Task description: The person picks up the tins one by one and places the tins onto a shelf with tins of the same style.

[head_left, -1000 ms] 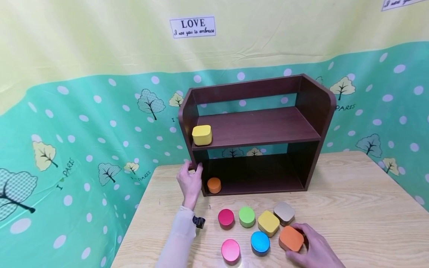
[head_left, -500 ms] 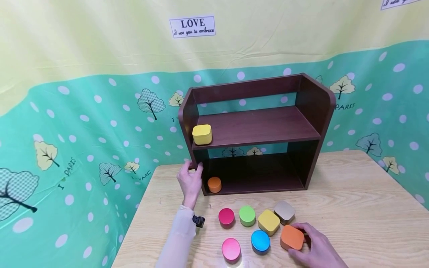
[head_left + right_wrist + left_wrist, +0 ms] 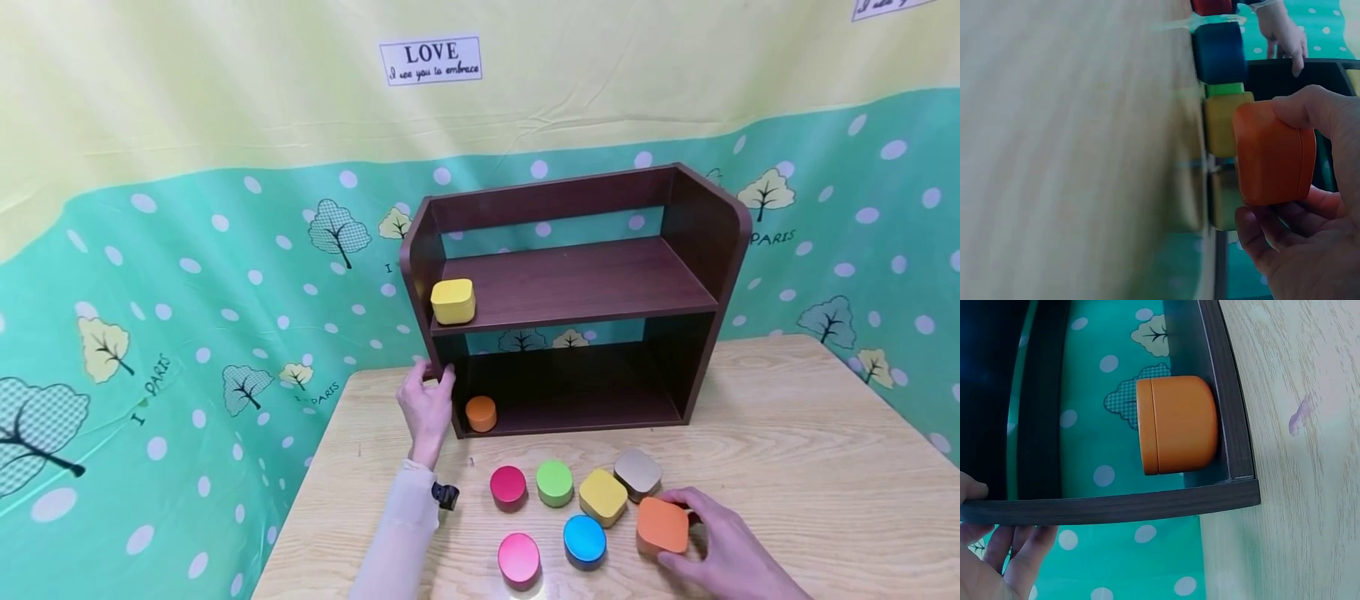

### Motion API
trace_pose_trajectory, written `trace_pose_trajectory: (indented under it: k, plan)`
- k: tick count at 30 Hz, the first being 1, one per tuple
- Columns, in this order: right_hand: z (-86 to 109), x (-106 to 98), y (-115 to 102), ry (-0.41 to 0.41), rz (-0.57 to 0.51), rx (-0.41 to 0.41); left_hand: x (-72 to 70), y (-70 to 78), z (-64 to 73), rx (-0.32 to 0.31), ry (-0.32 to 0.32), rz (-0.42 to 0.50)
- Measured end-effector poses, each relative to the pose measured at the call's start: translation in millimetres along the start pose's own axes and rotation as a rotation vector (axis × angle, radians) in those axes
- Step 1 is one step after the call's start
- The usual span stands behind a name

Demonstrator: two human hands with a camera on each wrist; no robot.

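In the head view my right hand (image 3: 723,542) pinches an orange rounded-square tin (image 3: 662,526) between thumb and fingers. The right wrist view has this orange tin (image 3: 1274,154) held a little off the tabletop. My left hand (image 3: 426,412) grips the left side panel of a dark brown two-tier shelf (image 3: 577,287), thumb inside and fingers outside, as the left wrist view confirms. A round orange tin (image 3: 481,413) stands on the lower tier beside that panel. On the upper tier, at its left end, sits a yellow rounded-square tin (image 3: 453,302).
Several tins stand on the wooden table (image 3: 810,467) before the shelf: dark red (image 3: 508,488), green (image 3: 554,482), yellow (image 3: 603,497), grey (image 3: 637,474), pink (image 3: 519,559) and blue (image 3: 585,542). A patterned teal and cream cloth (image 3: 225,275) hangs behind.
My right hand has moved the orange rounded-square tin to the right and slightly up in the head view, away from the blue and yellow tins. The left hand stays on the shelf panel.
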State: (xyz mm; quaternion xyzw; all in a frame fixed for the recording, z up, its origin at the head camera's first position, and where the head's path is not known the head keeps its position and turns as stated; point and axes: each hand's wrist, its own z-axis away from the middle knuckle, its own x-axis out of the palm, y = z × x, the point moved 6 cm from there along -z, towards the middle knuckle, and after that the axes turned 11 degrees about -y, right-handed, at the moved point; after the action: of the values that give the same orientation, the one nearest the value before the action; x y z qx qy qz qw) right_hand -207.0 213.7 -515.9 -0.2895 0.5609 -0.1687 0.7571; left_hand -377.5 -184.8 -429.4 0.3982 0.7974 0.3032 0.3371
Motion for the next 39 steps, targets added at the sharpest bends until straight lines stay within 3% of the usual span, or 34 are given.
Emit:
trace_pose_trajectory:
  k: [7, 15, 18, 28, 39]
  plan:
    - [0.2, -15, -14, -0.003, -0.064, -0.045, -0.7, 0.2, 0.0, -0.008, -0.004, 0.005]
    - [-1.4, -44, -44, 0.174, 0.005, -0.24, -1.6, 3.4, -0.4, -0.004, -0.012, 0.009]
    - [-3.3, -53, -55, 0.205, 0.02, -0.277, -1.0, 3.6, -0.4, 0.003, -0.014, 0.011]
    - [-13.6, -84, -91, 0.228, 0.039, -0.381, -1.0, 3.0, -1.1, -0.004, -0.031, 0.029]
    - [-30.8, -98, -124, 0.191, 0.029, -0.494, -2.5, 2.5, -0.3, -0.003, -0.04, 0.006]
